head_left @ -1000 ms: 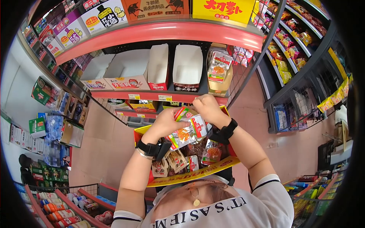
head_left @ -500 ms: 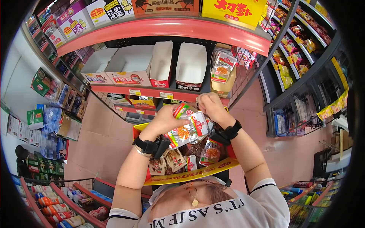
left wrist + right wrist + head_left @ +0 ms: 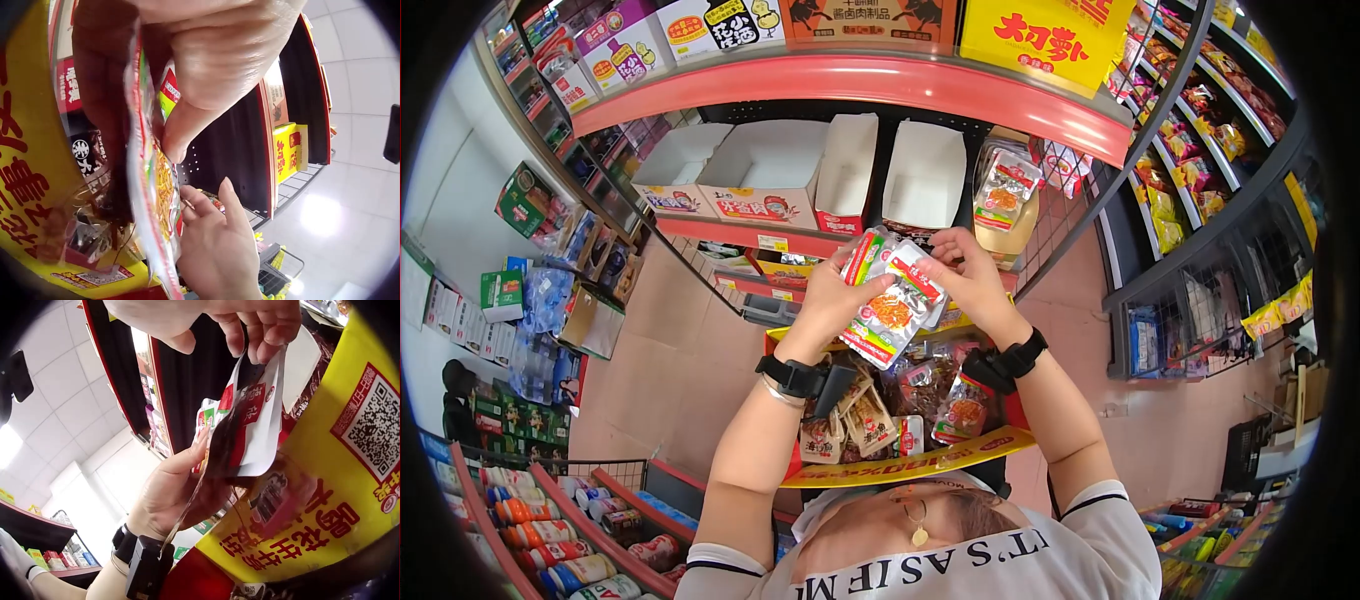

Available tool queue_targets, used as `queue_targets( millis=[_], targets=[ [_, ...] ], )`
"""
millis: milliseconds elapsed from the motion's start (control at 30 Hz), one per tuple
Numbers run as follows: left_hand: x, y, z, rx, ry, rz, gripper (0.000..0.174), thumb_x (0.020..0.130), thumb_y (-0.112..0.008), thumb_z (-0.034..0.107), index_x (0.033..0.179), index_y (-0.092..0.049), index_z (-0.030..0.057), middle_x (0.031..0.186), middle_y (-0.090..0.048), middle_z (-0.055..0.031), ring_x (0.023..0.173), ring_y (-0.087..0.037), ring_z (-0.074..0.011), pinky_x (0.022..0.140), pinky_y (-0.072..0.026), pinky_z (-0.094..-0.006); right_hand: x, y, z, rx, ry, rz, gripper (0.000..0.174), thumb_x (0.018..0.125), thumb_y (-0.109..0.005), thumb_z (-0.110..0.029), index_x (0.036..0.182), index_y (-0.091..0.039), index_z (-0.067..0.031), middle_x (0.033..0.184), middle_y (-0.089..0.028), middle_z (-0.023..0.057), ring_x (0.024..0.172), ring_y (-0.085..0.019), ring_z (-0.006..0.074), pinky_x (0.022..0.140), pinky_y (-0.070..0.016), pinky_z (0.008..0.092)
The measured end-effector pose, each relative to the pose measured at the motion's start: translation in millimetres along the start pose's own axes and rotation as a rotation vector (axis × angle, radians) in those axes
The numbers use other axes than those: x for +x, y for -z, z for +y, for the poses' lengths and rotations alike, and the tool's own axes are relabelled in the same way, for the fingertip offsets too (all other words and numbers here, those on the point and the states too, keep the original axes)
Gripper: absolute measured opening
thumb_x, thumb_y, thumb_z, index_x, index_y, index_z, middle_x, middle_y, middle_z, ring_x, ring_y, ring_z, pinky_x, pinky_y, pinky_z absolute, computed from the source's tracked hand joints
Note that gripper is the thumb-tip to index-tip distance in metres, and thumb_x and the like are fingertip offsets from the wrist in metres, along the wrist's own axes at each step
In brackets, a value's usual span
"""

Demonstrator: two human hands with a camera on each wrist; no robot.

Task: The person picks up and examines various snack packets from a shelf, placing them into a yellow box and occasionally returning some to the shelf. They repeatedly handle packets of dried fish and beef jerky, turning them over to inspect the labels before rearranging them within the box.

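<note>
In the head view my left hand (image 3: 828, 305) grips several flat snack packets (image 3: 892, 312), silver with red and green bands, thumb across the front. They are held over an open yellow box (image 3: 910, 464). My right hand (image 3: 975, 283) is at their upper right edge, its fingers loosely bent. From the right wrist, its fingertips (image 3: 275, 334) lie right at the top edge of a packet (image 3: 259, 425), and the thumb stands apart. Inside the box are tan fish packets (image 3: 868, 422) and another silver-and-red packet (image 3: 963, 410).
Ahead, a shelf carries several open white cartons (image 3: 765, 170) and, at its right end, a carton with similar silver packets (image 3: 1007, 190). A red shelf edge (image 3: 850, 85) runs above them. Bottle racks (image 3: 530, 530) stand behind at the left, and snack shelves (image 3: 1220, 130) rise at the right.
The packets have moved up and forward, uncovering more of the box's contents. My right hand, curled beside them before, has loosened its fingers, and its thumb now overlaps the packet edge.
</note>
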State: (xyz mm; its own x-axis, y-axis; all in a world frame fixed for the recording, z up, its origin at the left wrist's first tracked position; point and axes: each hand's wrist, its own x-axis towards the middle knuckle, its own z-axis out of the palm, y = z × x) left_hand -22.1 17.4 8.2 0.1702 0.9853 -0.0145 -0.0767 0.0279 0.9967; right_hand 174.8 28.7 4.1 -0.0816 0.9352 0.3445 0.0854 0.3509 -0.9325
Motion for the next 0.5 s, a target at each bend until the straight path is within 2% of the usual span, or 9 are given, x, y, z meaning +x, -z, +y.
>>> queue_targets(
  millis=[67, 100, 167, 233, 300, 433, 500],
  targets=[
    [-0.7, -1.5, 0.1, 0.034, -0.022, -0.001, 0.053, 0.075, -0.072, 0.005, 0.122, -0.048, -0.0027, 0.102, -0.063, -0.0085, 0.088, -0.06, -0.0105, 0.077, -0.0495, -0.0261, -1.2, 3.4, 6.6, -0.041, -0.112, -0.165, 0.034, 0.078, -0.071, -0.021, 0.097, -0.055, 0.0019, 0.081, -0.057, 0.0043, 0.073, -0.053, 0.0092, 0.067, -0.0455, 0.0245],
    [-0.3, -1.4, -1.7, 0.033, -0.022, 0.002, 0.053, 0.075, -0.072, 0.005, 0.122, -0.048, -0.0027, 0.102, -0.063, -0.0085, 0.088, -0.06, -0.0105, 0.077, -0.0495, -0.0261, -1.4, 3.8, 1.3, 0.042, -0.167, -0.22, 0.033, 0.076, -0.073, -0.017, 0.096, -0.055, 0.0024, 0.083, -0.059, 0.0064, 0.075, -0.056, 0.0099, 0.066, -0.0466, 0.0244],
    [2.1, -0.6, -6.4, 0.05, -0.096, -0.021, 0.054, 0.076, -0.071, 0.005, 0.124, -0.047, -0.0016, 0.104, -0.062, -0.0085, 0.09, -0.059, -0.0104, 0.078, -0.049, -0.0259, -1.7, 3.2, 2.5, 0.029, -0.144, -0.198, 0.032, 0.076, -0.073, -0.015, 0.095, -0.055, 0.0024, 0.082, -0.059, 0.006, 0.074, -0.056, 0.0097, 0.065, -0.0468, 0.0241],
    [0.6, -2.7, -3.9, 0.009, -0.08, -0.027, 0.054, 0.077, -0.071, 0.006, 0.124, -0.047, -0.0015, 0.105, -0.062, -0.0081, 0.091, -0.058, -0.0102, 0.079, -0.0488, -0.0258, -1.7, 3.6, 4.1, 0.015, -0.122, -0.178, 0.03, 0.075, -0.073, -0.013, 0.094, -0.055, 0.0024, 0.081, -0.059, 0.0057, 0.073, -0.056, 0.0094, 0.065, -0.0471, 0.0237],
    [-0.3, -4.5, -3.7, -0.033, -0.064, -0.029, 0.053, 0.078, -0.071, 0.006, 0.125, -0.047, -0.0013, 0.106, -0.061, -0.0078, 0.091, -0.058, -0.0101, 0.079, -0.0486, -0.0257, -1.6, 6.0, 5.0, 0.06, -0.212, -0.218, 0.029, 0.075, -0.073, -0.011, 0.092, -0.055, 0.0024, 0.081, -0.059, 0.0047, 0.073, -0.056, 0.0082, 0.065, -0.0469, 0.0233],
    [-0.9, -4.5, -2.8, -0.089, 0.004, 0.017, 0.041, 0.085, -0.065, 0.016, 0.12, -0.052, 0.001, 0.104, -0.062, -0.0057, 0.09, -0.058, -0.0084, 0.077, -0.0478, -0.0244, -2.0, 6.9, 2.2, 0.096, -0.245, -0.228, 0.026, 0.076, -0.072, -0.011, 0.091, -0.054, 0.0013, 0.082, -0.059, 0.0036, 0.073, -0.055, 0.0075, 0.064, -0.0465, 0.0228],
    [-0.9, -4.5, -2.9, -0.149, 0.042, 0.032, 0.037, 0.088, -0.062, 0.021, 0.118, -0.054, 0.002, 0.104, -0.062, -0.0047, 0.089, -0.058, -0.0076, 0.077, -0.0471, -0.024, -0.7, 6.2, 3.9, 0.087, -0.187, -0.175, 0.024, 0.077, -0.071, -0.009, 0.09, -0.054, 0.0007, 0.082, -0.059, 0.0032, 0.073, -0.054, 0.007, 0.064, -0.046, 0.0225]
  ],
)
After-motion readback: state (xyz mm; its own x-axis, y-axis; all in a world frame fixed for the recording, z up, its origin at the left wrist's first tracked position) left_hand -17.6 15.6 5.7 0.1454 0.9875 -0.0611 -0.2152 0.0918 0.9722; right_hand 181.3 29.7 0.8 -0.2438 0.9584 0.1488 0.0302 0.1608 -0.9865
